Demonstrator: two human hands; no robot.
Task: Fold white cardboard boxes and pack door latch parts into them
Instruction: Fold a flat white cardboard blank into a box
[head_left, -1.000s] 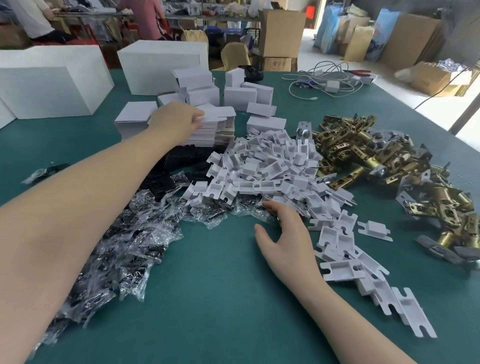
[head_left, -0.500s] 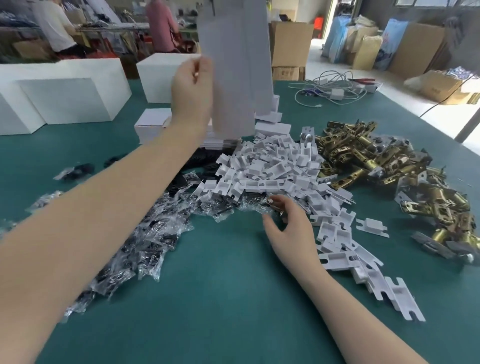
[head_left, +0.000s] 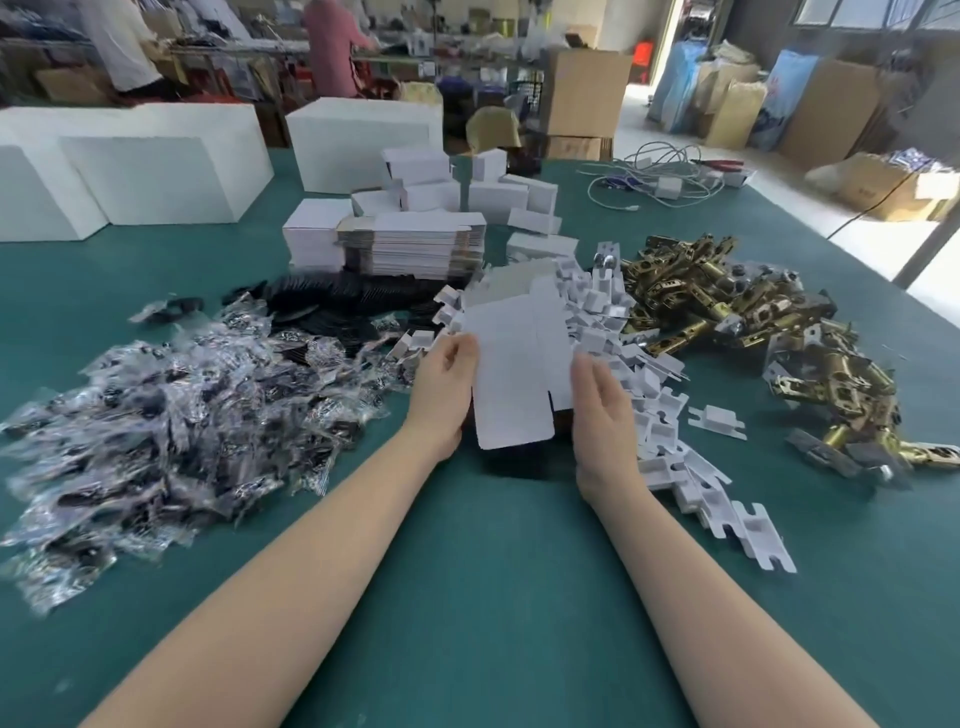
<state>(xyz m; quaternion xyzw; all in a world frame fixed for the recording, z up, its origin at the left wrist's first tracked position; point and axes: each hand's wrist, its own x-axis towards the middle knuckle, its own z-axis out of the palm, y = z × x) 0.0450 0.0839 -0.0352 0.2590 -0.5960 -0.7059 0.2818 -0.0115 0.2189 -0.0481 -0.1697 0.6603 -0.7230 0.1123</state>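
A flat white cardboard box blank (head_left: 511, 374) is held upright just above the green table (head_left: 493, 571), in front of me. My left hand (head_left: 444, 389) grips its left edge, thumb on the front face. My right hand (head_left: 602, 415) touches its right edge with nearly straight fingers. Behind the blank lies a heap of white plastic inserts (head_left: 597, 317), which trails toward me on the right. A pile of brass door latch parts (head_left: 727, 306) lies further right. A stack of flat blanks (head_left: 415, 249) sits beyond.
Clear bags of small dark parts (head_left: 182, 405) cover the table's left side, with black pieces (head_left: 337, 306) behind them. Folded small white boxes (head_left: 498, 197), large white boxes (head_left: 156, 171) and cables (head_left: 660, 176) stand at the back. People work in the far background.
My left hand took a blank off the stack, lifted it high, then brought it down in front of me. My right hand left the insert pile and came up to the blank's right edge.
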